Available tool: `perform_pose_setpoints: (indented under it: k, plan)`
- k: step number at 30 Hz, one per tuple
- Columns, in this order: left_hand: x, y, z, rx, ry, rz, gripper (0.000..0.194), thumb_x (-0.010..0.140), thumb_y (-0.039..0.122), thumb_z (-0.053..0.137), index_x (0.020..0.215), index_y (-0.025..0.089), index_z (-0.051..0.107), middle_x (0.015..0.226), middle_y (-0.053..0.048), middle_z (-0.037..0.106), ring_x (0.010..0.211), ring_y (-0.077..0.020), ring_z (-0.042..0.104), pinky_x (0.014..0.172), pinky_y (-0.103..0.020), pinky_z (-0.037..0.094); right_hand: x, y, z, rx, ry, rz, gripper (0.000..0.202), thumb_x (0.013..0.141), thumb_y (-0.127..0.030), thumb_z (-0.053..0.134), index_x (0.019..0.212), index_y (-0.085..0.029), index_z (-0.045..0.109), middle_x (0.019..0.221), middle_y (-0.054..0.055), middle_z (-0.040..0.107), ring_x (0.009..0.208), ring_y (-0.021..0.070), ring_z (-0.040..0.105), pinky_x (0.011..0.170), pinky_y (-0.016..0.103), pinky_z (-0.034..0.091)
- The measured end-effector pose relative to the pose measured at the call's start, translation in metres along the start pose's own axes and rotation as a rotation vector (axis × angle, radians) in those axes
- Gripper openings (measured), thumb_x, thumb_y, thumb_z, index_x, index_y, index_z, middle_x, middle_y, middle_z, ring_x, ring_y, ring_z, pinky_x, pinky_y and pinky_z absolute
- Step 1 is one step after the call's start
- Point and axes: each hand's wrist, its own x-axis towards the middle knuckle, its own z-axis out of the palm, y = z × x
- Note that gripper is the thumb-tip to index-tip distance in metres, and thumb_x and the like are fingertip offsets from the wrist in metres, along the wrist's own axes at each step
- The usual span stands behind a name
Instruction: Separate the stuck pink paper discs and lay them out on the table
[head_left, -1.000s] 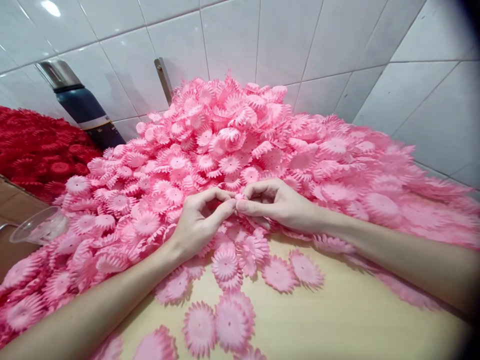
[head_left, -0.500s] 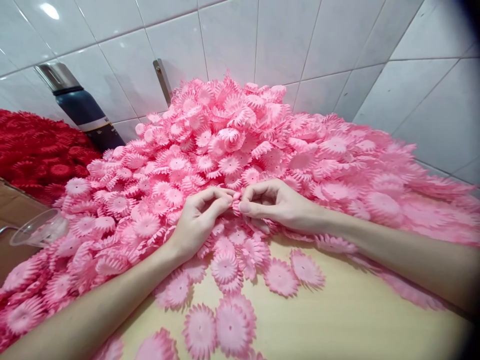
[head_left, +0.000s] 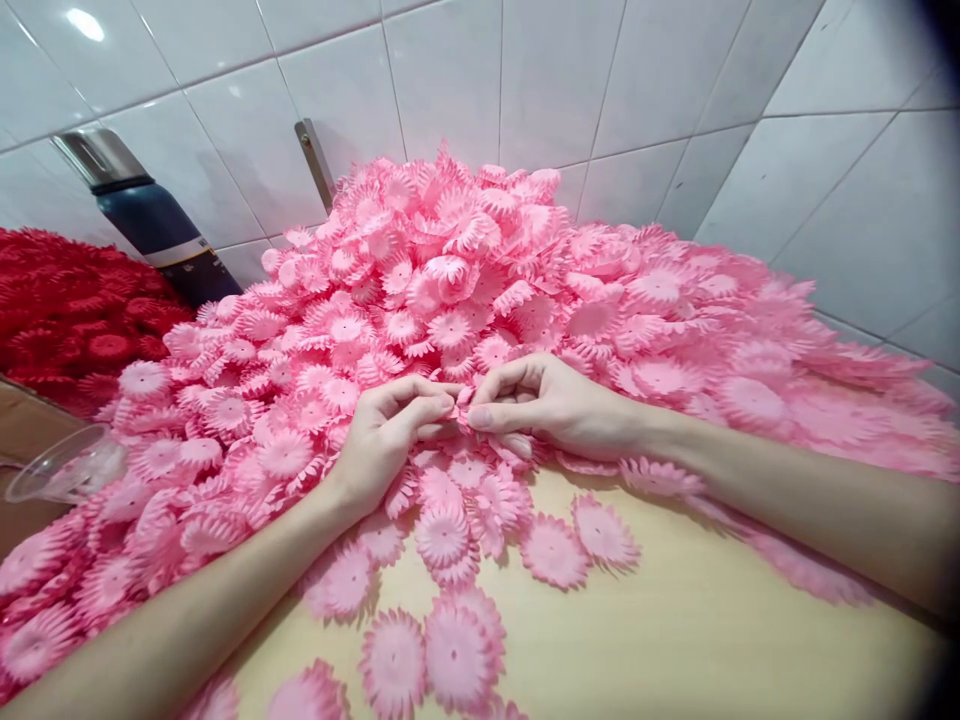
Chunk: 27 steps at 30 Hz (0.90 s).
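Between my two hands is a small pink petal disc (head_left: 463,400), its fringed edge partly hidden by the fingertips. My left hand (head_left: 397,425) pinches it from the left with thumb and forefinger. From the right, my right hand (head_left: 536,405) grips the same piece with its thumb and forefinger pressed together. Both hands are held just in front of a large heap of pink petal discs (head_left: 450,328), round with scalloped edges and a small hole in the middle. Loose discs (head_left: 454,652) lie below the hands.
A pale wooden tabletop (head_left: 675,620) carries the heap. On the left are a red heap of similar discs (head_left: 75,300), a dark blue flask (head_left: 161,225), a clear plastic cup (head_left: 67,465) and a cardboard box (head_left: 34,420). Behind stands a white tiled wall (head_left: 450,80).
The whole view has shifted slightly, so things sit a little further left. The fingers have changed their grip a little on the pink disc, which both hands still hold.
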Motion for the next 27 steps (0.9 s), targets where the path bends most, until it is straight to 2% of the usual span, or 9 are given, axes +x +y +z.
perform_pose_setpoints:
  k: [7, 10, 12, 15, 18, 21, 23, 27]
  plan:
    - [0.005, 0.001, 0.001, -0.135, -0.002, -0.038, 0.008, 0.069, 0.018, 0.069, 0.063, 0.013, 0.07, 0.071, -0.003, 0.07, 0.066, -0.0117, 0.064, 0.068, -0.022, 0.052, 0.001, 0.003, -0.002, 0.118, -0.052, 0.012, 0.016, 0.079, -0.028, 0.07, 0.08, -0.013, 0.066, 0.047, -0.005, 0.056, 0.042, 0.0044, 0.047, 0.044, 0.018, 0.038]
    - [0.007, 0.001, 0.002, -0.127, -0.01, -0.03, 0.008, 0.071, 0.019, 0.067, 0.067, 0.013, 0.069, 0.07, -0.003, 0.068, 0.067, -0.0126, 0.065, 0.069, -0.024, 0.054, 0.003, 0.005, -0.003, 0.171, -0.053, 0.006, 0.014, 0.081, -0.026, 0.069, 0.08, -0.013, 0.065, 0.048, -0.005, 0.056, 0.044, 0.0042, 0.048, 0.045, 0.017, 0.038]
    - [0.009, 0.001, 0.001, -0.147, 0.034, -0.017, 0.01, 0.075, 0.021, 0.064, 0.07, 0.013, 0.067, 0.072, -0.003, 0.068, 0.067, -0.0145, 0.066, 0.069, -0.028, 0.056, 0.003, 0.007, -0.003, 0.213, -0.071, -0.012, 0.012, 0.083, -0.024, 0.067, 0.08, -0.013, 0.065, 0.051, -0.004, 0.058, 0.047, 0.0048, 0.051, 0.048, 0.018, 0.04]
    - [0.011, -0.001, -0.003, -0.191, 0.179, 0.051, 0.012, 0.077, 0.025, 0.061, 0.073, 0.014, 0.063, 0.067, 0.0, 0.064, 0.06, -0.0138, 0.066, 0.064, -0.029, 0.056, 0.002, 0.007, -0.001, 0.212, -0.054, -0.043, 0.014, 0.083, -0.025, 0.067, 0.077, -0.014, 0.064, 0.053, -0.003, 0.06, 0.048, 0.0053, 0.053, 0.049, 0.018, 0.04]
    - [0.009, -0.002, -0.006, -0.054, 0.138, 0.142, 0.01, 0.076, 0.027, 0.067, 0.078, 0.017, 0.064, 0.073, 0.002, 0.064, 0.065, -0.0115, 0.065, 0.063, -0.023, 0.055, 0.0, 0.005, 0.002, 0.089, 0.026, -0.068, 0.018, 0.079, -0.029, 0.07, 0.074, -0.013, 0.065, 0.054, -0.002, 0.062, 0.046, 0.0059, 0.054, 0.046, 0.019, 0.038]
    - [0.003, -0.001, -0.004, 0.109, 0.13, 0.238, 0.013, 0.078, 0.03, 0.068, 0.081, 0.017, 0.067, 0.083, 0.0, 0.066, 0.074, -0.0116, 0.063, 0.066, -0.021, 0.055, -0.001, 0.002, 0.005, -0.025, 0.062, -0.083, 0.027, 0.081, -0.037, 0.067, 0.069, -0.013, 0.065, 0.055, 0.0, 0.063, 0.047, 0.0073, 0.055, 0.048, 0.021, 0.041]
    - [-0.002, 0.0, -0.001, 0.186, 0.123, 0.306, 0.012, 0.079, 0.029, 0.066, 0.082, 0.017, 0.067, 0.088, -0.002, 0.067, 0.077, -0.0131, 0.064, 0.069, -0.023, 0.056, -0.001, 0.001, 0.007, -0.046, 0.1, -0.088, 0.03, 0.082, -0.039, 0.065, 0.065, -0.014, 0.063, 0.051, -0.001, 0.061, 0.046, 0.007, 0.054, 0.05, 0.021, 0.042]
    - [-0.005, 0.003, 0.001, 0.314, 0.022, 0.45, 0.008, 0.078, 0.024, 0.067, 0.083, 0.016, 0.066, 0.092, -0.004, 0.07, 0.079, -0.0143, 0.066, 0.071, -0.024, 0.055, -0.001, 0.002, 0.008, -0.008, 0.132, -0.064, 0.024, 0.079, -0.034, 0.069, 0.066, -0.015, 0.062, 0.049, -0.004, 0.059, 0.044, 0.0061, 0.051, 0.048, 0.02, 0.039]
